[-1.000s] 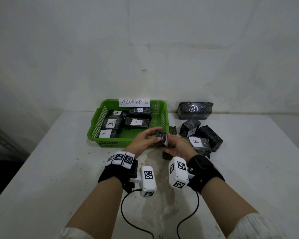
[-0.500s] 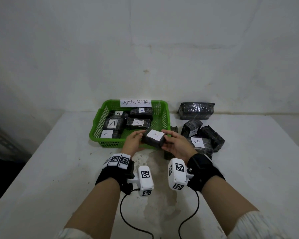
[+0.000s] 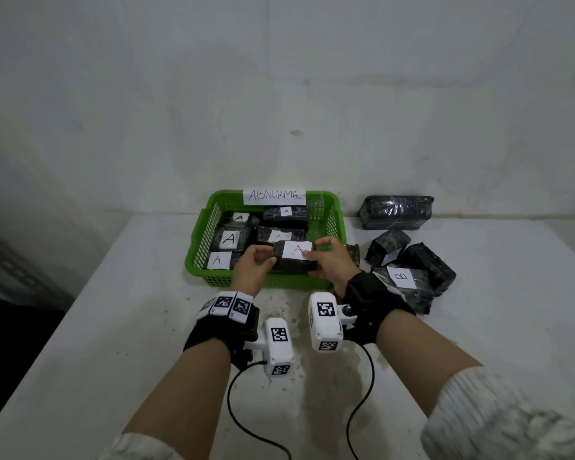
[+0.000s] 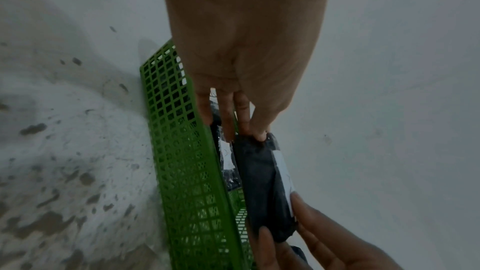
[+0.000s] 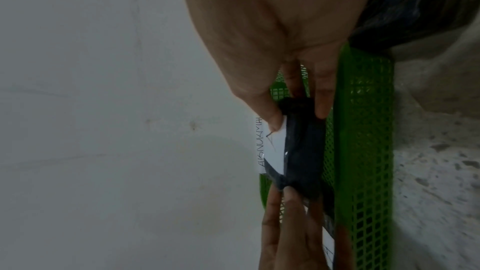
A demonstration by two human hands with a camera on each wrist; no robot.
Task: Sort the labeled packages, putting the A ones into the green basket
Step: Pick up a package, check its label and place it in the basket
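A black wrapped package with a white A label (image 3: 296, 255) (image 4: 262, 184) (image 5: 301, 151) hangs over the front right part of the green basket (image 3: 196, 247) (image 4: 182, 171) (image 5: 363, 130). My left hand (image 3: 258, 263) (image 4: 241, 122) grips its left end. My right hand (image 3: 329, 260) (image 5: 298, 108) pinches its right end, thumb on the label. Several A packages (image 3: 229, 239) lie inside the basket, which carries a paper sign reading ABNORMAL (image 3: 274, 195).
To the right of the basket lies a heap of black packages: one labeled B (image 3: 404, 282), a large one against the wall (image 3: 395, 212), and two smaller ones (image 3: 387, 250). The white table (image 3: 113, 327) is stained in front. Cables trail from the wrist cameras.
Both hands have carried the package forward from the table's front area to above the basket. It was turned label-up, showing the A.
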